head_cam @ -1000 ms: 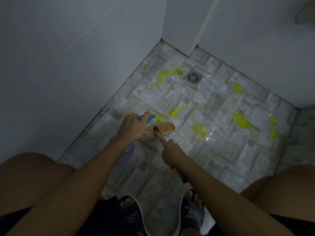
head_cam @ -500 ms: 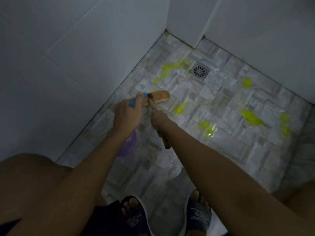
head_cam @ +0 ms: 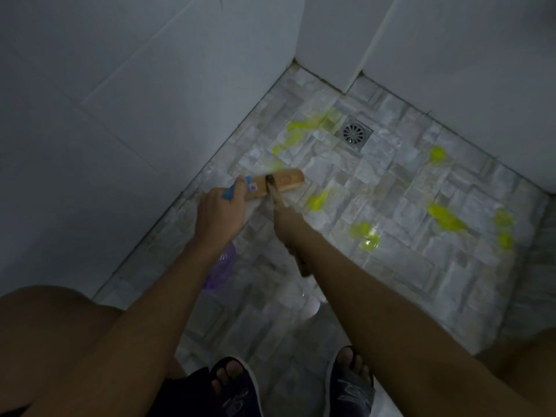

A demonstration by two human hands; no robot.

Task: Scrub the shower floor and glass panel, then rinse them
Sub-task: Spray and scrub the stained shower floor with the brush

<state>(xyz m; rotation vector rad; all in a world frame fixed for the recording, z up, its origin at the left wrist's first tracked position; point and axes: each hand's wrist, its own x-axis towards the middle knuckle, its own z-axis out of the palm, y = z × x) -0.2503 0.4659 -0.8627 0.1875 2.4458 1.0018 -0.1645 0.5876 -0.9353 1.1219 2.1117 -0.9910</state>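
Note:
A wooden scrub brush (head_cam: 279,183) lies head-down on the grey stone-tile shower floor (head_cam: 400,266), close to the left wall. My right hand (head_cam: 288,224) grips its handle, which runs back under my wrist. My left hand (head_cam: 218,213) holds a purple spray bottle (head_cam: 219,269) with a blue nozzle (head_cam: 236,189), right beside the brush head. Yellow cleaner patches (head_cam: 445,216) are spread over the tiles, some near the drain (head_cam: 356,133).
White tiled walls (head_cam: 135,115) close the floor on the left and at the back. My knees frame the lower corners, and my feet in dark slippers (head_cam: 350,383) stand at the bottom edge.
The brush has moved forward and left along the floor toward the wall and drain, with both hands following it. The yellow patch under the brush looks smeared.

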